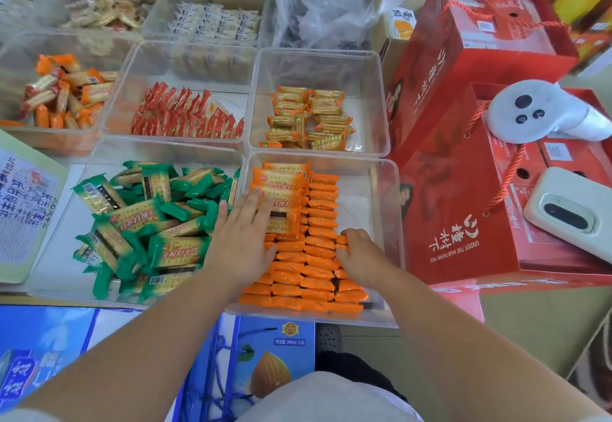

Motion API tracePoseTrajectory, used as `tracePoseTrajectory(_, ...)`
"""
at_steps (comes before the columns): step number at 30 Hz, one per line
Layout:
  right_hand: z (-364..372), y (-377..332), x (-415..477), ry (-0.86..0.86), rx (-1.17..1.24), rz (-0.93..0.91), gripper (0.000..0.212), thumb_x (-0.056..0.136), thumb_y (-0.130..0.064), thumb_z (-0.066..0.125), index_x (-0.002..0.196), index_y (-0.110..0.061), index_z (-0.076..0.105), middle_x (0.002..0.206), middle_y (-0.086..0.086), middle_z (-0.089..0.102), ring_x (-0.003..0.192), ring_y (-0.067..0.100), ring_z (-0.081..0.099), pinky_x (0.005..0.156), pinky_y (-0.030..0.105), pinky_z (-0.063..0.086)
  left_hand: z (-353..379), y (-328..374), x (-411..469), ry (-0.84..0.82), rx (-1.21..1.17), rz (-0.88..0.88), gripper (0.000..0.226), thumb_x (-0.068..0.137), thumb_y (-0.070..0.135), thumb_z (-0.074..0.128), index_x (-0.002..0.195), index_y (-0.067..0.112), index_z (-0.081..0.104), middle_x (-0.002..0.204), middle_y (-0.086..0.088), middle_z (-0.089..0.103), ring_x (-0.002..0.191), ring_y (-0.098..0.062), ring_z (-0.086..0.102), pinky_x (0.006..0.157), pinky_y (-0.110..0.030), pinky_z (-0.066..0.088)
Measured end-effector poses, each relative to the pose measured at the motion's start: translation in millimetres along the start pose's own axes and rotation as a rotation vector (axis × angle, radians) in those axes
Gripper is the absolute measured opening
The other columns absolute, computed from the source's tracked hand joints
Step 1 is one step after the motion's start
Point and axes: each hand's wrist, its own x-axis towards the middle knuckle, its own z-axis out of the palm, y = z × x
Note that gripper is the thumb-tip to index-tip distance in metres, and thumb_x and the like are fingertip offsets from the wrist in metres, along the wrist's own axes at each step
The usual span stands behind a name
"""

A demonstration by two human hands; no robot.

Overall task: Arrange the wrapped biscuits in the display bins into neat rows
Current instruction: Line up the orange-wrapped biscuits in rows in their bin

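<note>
near edge: the wearer's forearms (159,339) come up over a blue drinks carton (278,349). left hand (243,239) lies flat, fingers straight, pressing on the orange biscuit packs (318,256) in the near right bin (381,209). right hand (361,253) is curled onto a pack at the right edge of the rows; reads as a pinch. hands apart, rows between them.

progress, my read: this bin is mostly done. i count about three columns of packs on edge, running near to far. four or five packs lie flat on its far left part, not yet stood up.

left to do: green biscuit packs (159,223) in the near left bin (165,153) are a loose heap. too overlapped to count, well over a dozen.

middle row, three bins: orange-and-white packs (63,90) jumbled at left, red packs (185,114) standing roughly in line, gold packs (308,117) in two rough columns. farther bins are blurred; at least three.

right side: one white controller (536,110) on red gift boxes (463,190).
</note>
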Motion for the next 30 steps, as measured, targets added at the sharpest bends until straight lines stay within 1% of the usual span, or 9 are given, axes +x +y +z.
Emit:
tracePoseTrajectory(4, 6, 3, -3, 0.057, 0.003, -0.022, 0.047, 0.1, -0.031, 0.043, 0.144, -0.013, 0.042, 0.144, 0.011, 0.042, 0.127, 0.033, 0.046, 0.103, 0.042, 0.042, -14, 2, 39, -0.038, 0.045, 0.038, 0.109, 0.082, 0.052, 0.072, 0.159, 0.021, 0.001, 0.168, -0.006, -0.01, 0.155, -0.027, -0.002, 0.121, -0.054, 0.0)
tracePoseTrajectory(6, 7, 5, -3, 0.052, -0.072, -0.024, 0.057, 0.1, -0.035, 0.044, 0.152, -0.014, 0.034, 0.154, 0.01, 0.036, 0.142, 0.034, 0.031, 0.116, 0.043, 0.03, -16, 2, 53, -0.11, 0.071, 0.058, 0.113, 0.081, 0.051, 0.073, 0.159, 0.021, -0.003, 0.168, -0.005, -0.009, 0.155, -0.027, -0.004, 0.121, -0.054, 0.001)
tracePoseTrajectory(8, 5, 5, -4, 0.036, -0.132, -0.032, 0.068, 0.101, -0.038, 0.044, 0.16, -0.017, 0.019, 0.165, 0.007, 0.02, 0.153, 0.033, 0.009, 0.124, 0.043, 0.012, -17, 3, 59, -0.146, 0.102, 0.076, 0.114, 0.08, 0.051, 0.076, 0.16, 0.02, 0.002, 0.168, -0.006, 0.001, 0.154, -0.029, 0.004, 0.123, -0.056, 0.006)
tracePoseTrajectory(10, 3, 6, -5, 0.053, -0.125, -0.06, 0.072, 0.1, -0.038, 0.047, 0.162, -0.02, 0.015, 0.168, 0.007, 0.014, 0.155, 0.031, 0.001, 0.124, 0.043, 0.007, -17, 6, 60, -0.117, 0.123, 0.082, 0.111, 0.074, 0.051, 0.081, 0.158, 0.018, 0.016, 0.161, -0.009, 0.019, 0.148, -0.032, 0.022, 0.122, -0.054, 0.017)
tracePoseTrajectory(12, 0, 5, -5, 0.087, -0.086, -0.095, 0.072, 0.099, -0.036, 0.05, 0.161, -0.023, 0.017, 0.168, 0.008, 0.016, 0.155, 0.031, 0.003, 0.124, 0.043, 0.01, -19, 7, 58, -0.065, 0.134, 0.084, 0.101, 0.068, 0.051, 0.084, 0.15, 0.019, 0.034, 0.144, -0.008, 0.036, 0.133, -0.032, 0.039, 0.114, -0.05, 0.033)
tracePoseTrajectory(14, -3, 5, -6, 0.099, -0.059, -0.113, 0.069, 0.099, -0.036, 0.05, 0.16, -0.025, 0.021, 0.167, 0.008, 0.018, 0.155, 0.031, 0.005, 0.125, 0.044, 0.012, -19, 7, 55, -0.033, 0.142, 0.087, 0.087, 0.066, 0.051, 0.083, 0.14, 0.022, 0.046, 0.13, -0.005, 0.042, 0.12, -0.029, 0.045, 0.101, -0.047, 0.042)
tracePoseTrajectory(20, -12, 0, -10, 0.203, 0.038, -0.154, 0.06, 0.1, -0.042, 0.053, 0.155, -0.025, 0.036, 0.16, 0.006, 0.033, 0.15, 0.027, 0.02, 0.12, 0.039, 0.019, -21, 4, 46, -0.01, 0.176, 0.065, 0.074, 0.071, 0.06, 0.077, 0.131, 0.025, 0.051, 0.121, 0.0, 0.055, 0.118, -0.027, 0.046, 0.099, -0.045, 0.038)
tracePoseTrajectory(25, -22, -12, -27, 0.328, 0.23, -0.321, 0.052, 0.098, -0.04, 0.061, 0.147, -0.03, 0.047, 0.15, -0.009, 0.044, 0.14, 0.007, 0.028, 0.113, 0.023, 0.025, -29, 4, 32, -0.066, 0.112, 0.114, 0.047, 0.082, 0.05, 0.07, 0.12, 0.025, 0.057, 0.121, 0.002, 0.055, 0.119, -0.025, 0.048, 0.109, -0.044, 0.033)
tracePoseTrajectory(30, -32, -37, -50, 0.234, 0.276, -0.509, 0.078, 0.085, -0.053, 0.074, 0.153, -0.039, 0.036, 0.156, -0.017, 0.034, 0.143, -0.001, 0.026, 0.113, 0.018, 0.025, -45, 21, 9, -0.009, -0.241, 0.154, 0.043, 0.084, 0.031, 0.075, 0.12, 0.016, 0.057, 0.117, -0.005, 0.062, 0.109, -0.028, 0.055, 0.09, -0.043, 0.046)
